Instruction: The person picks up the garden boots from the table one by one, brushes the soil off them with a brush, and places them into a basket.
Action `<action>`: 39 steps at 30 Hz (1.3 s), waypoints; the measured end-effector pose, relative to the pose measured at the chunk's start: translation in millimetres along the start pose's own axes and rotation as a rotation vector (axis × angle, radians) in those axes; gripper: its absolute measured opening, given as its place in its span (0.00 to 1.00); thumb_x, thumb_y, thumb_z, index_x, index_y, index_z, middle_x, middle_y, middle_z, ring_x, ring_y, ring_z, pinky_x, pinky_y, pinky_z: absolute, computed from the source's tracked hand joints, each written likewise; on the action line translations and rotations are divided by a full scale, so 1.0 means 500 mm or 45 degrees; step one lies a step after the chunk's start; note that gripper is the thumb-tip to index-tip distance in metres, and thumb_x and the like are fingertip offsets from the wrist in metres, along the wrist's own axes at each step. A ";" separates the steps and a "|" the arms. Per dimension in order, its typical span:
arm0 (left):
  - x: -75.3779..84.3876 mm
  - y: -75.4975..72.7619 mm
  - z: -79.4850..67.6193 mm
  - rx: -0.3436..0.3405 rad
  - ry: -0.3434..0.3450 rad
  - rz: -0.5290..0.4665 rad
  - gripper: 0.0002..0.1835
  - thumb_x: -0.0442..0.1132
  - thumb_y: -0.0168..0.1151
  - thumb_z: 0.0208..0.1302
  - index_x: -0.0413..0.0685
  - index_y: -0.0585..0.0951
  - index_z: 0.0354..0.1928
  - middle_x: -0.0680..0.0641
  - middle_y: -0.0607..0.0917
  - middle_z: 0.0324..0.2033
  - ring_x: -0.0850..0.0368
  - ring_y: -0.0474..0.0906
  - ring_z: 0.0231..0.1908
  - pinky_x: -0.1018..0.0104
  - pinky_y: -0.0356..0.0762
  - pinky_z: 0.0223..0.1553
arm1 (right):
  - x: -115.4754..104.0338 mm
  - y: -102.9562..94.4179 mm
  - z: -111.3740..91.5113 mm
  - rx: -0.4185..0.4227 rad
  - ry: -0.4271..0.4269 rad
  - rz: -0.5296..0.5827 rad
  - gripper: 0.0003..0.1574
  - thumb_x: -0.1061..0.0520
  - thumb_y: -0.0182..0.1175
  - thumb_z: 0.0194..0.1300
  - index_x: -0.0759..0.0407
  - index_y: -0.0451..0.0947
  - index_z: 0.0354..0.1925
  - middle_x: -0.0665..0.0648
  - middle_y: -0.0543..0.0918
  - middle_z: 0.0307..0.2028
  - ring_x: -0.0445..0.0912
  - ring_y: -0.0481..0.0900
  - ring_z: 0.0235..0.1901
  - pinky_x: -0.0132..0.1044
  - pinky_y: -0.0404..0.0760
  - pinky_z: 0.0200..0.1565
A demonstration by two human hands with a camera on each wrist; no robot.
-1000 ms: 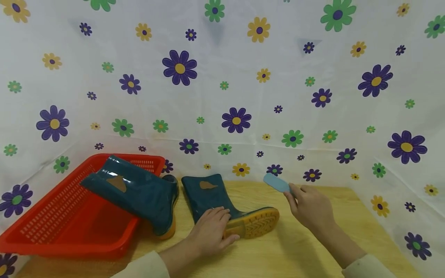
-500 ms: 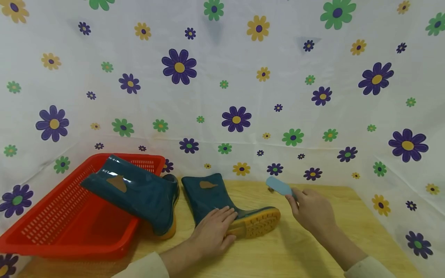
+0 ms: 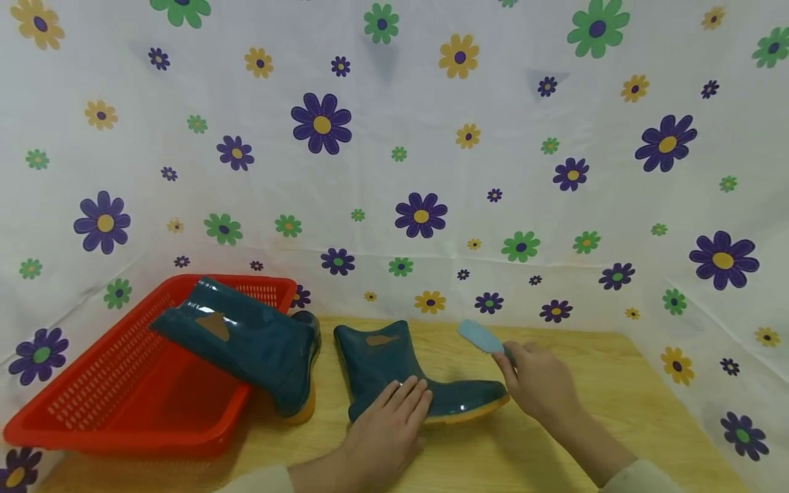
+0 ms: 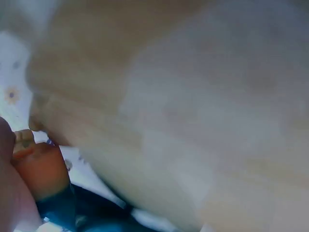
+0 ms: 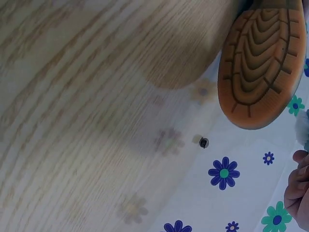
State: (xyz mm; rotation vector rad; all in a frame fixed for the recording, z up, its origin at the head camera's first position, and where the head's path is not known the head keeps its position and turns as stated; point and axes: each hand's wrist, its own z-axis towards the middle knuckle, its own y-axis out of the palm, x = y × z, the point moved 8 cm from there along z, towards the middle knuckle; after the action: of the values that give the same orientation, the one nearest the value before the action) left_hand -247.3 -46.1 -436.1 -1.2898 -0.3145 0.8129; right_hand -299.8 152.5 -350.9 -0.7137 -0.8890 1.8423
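Note:
A dark teal rubber boot (image 3: 385, 363) with a tan sole (image 5: 260, 63) lies on the table, its toe pointing right; a brown patch (image 3: 382, 340) marks its shaft. My left hand (image 3: 388, 428) rests on the boot's ankle, fingers straight and side by side, thumb mostly hidden. Off to the right, my right hand (image 3: 539, 380) grips the handle of a light blue brush (image 3: 481, 336) above the table, apart from the boot. White bristles show in the right wrist view. A second teal boot (image 3: 246, 342), also with a brown patch, leans over the basket's edge. The left wrist view is mostly blurred.
A red plastic basket (image 3: 203, 438) with slotted sides stands at the left of the wooden table (image 3: 592, 356). White flowered cloth (image 3: 370, 171) rises behind and on both sides. A small dark spot (image 5: 203, 142) shows in the right wrist view.
Under my left hand the boot has rolled from showing its sole to lying with the sole turned lower, and shifted slightly right. The brush moved right, then back left.

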 end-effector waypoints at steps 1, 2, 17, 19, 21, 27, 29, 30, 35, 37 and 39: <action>0.005 0.001 -0.003 0.019 0.019 0.018 0.34 0.57 0.46 0.77 0.44 0.63 0.75 0.42 0.65 0.74 0.48 0.60 0.74 0.51 0.64 0.70 | -0.002 0.005 0.000 -0.028 0.013 0.033 0.16 0.50 0.63 0.69 0.64 0.83 0.40 0.55 0.81 0.25 0.42 0.70 0.19 0.35 0.71 0.20; 0.010 0.003 -0.006 0.038 0.036 0.037 0.34 0.58 0.44 0.77 0.44 0.63 0.75 0.42 0.64 0.74 0.47 0.59 0.74 0.51 0.64 0.70 | -0.003 0.012 -0.001 -0.068 0.035 0.092 0.16 0.50 0.62 0.70 0.63 0.82 0.39 0.53 0.80 0.24 0.41 0.70 0.20 0.34 0.70 0.21; 0.101 -0.019 -0.041 0.198 0.225 0.014 0.31 0.62 0.42 0.76 0.51 0.73 0.68 0.49 0.73 0.69 0.54 0.66 0.71 0.57 0.68 0.65 | -0.049 0.097 -0.054 -0.404 0.202 0.600 0.15 0.51 0.48 0.79 0.58 0.75 0.38 0.45 0.71 0.22 0.36 0.66 0.20 0.29 0.66 0.23; 0.072 -0.039 -0.032 0.130 0.138 -0.225 0.29 0.60 0.47 0.76 0.49 0.72 0.68 0.48 0.73 0.68 0.52 0.67 0.69 0.52 0.70 0.63 | -0.050 0.100 -0.057 -0.408 0.208 0.610 0.16 0.50 0.48 0.79 0.57 0.75 0.38 0.46 0.73 0.23 0.36 0.66 0.21 0.29 0.67 0.24; 0.032 -0.050 -0.019 0.086 -0.008 -0.418 0.30 0.58 0.47 0.76 0.47 0.70 0.69 0.46 0.73 0.68 0.49 0.68 0.69 0.46 0.70 0.63 | -0.052 0.103 -0.060 -0.419 0.205 0.615 0.17 0.48 0.48 0.79 0.57 0.75 0.38 0.47 0.75 0.24 0.36 0.68 0.22 0.29 0.67 0.24; -0.128 -0.057 0.016 0.057 -0.644 -0.706 0.33 0.59 0.43 0.77 0.42 0.67 0.70 0.38 0.69 0.68 0.39 0.61 0.70 0.34 0.56 0.66 | -0.052 0.106 -0.059 -0.415 0.194 0.576 0.16 0.48 0.48 0.79 0.56 0.75 0.39 0.47 0.76 0.27 0.37 0.69 0.24 0.29 0.67 0.25; -0.173 -0.059 0.024 0.072 -0.818 -0.748 0.33 0.58 0.46 0.76 0.40 0.65 0.70 0.36 0.68 0.69 0.36 0.59 0.70 0.31 0.53 0.65 | -0.052 0.107 -0.058 -0.421 0.196 0.564 0.15 0.49 0.48 0.79 0.56 0.75 0.39 0.46 0.76 0.27 0.37 0.70 0.25 0.29 0.67 0.25; -0.192 -0.060 0.028 0.076 -0.884 -0.747 0.34 0.58 0.47 0.76 0.40 0.64 0.71 0.35 0.67 0.69 0.35 0.58 0.70 0.30 0.52 0.65 | -0.051 0.107 -0.057 -0.427 0.195 0.561 0.14 0.50 0.48 0.79 0.56 0.75 0.40 0.46 0.77 0.28 0.37 0.70 0.25 0.29 0.67 0.25; -0.253 -0.052 0.054 -0.017 -1.000 -0.610 0.36 0.58 0.49 0.74 0.39 0.63 0.71 0.33 0.63 0.70 0.34 0.56 0.70 0.31 0.51 0.66 | -0.052 0.112 -0.057 -0.458 0.207 0.565 0.12 0.51 0.49 0.78 0.56 0.76 0.40 0.47 0.79 0.30 0.39 0.72 0.27 0.29 0.69 0.27; -0.268 -0.035 0.061 -0.106 -1.031 -0.547 0.35 0.58 0.48 0.74 0.39 0.63 0.71 0.33 0.65 0.69 0.34 0.58 0.68 0.33 0.52 0.67 | -0.053 0.113 -0.059 -0.465 0.209 0.571 0.13 0.50 0.49 0.79 0.55 0.76 0.40 0.48 0.79 0.31 0.39 0.72 0.28 0.30 0.69 0.27; -0.279 -0.011 0.061 -0.244 -1.074 -0.501 0.34 0.58 0.49 0.74 0.38 0.65 0.69 0.33 0.68 0.66 0.34 0.61 0.66 0.33 0.53 0.67 | -0.055 0.113 -0.061 -0.471 0.207 0.584 0.14 0.49 0.49 0.79 0.55 0.75 0.40 0.48 0.79 0.30 0.38 0.71 0.27 0.30 0.69 0.27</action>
State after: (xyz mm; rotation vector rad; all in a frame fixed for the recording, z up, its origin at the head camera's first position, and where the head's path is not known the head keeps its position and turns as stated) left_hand -360.6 -120.2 -390.9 -0.9477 -1.3012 0.9640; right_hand -293.2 118.9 -411.9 -1.3719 -1.0314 1.9923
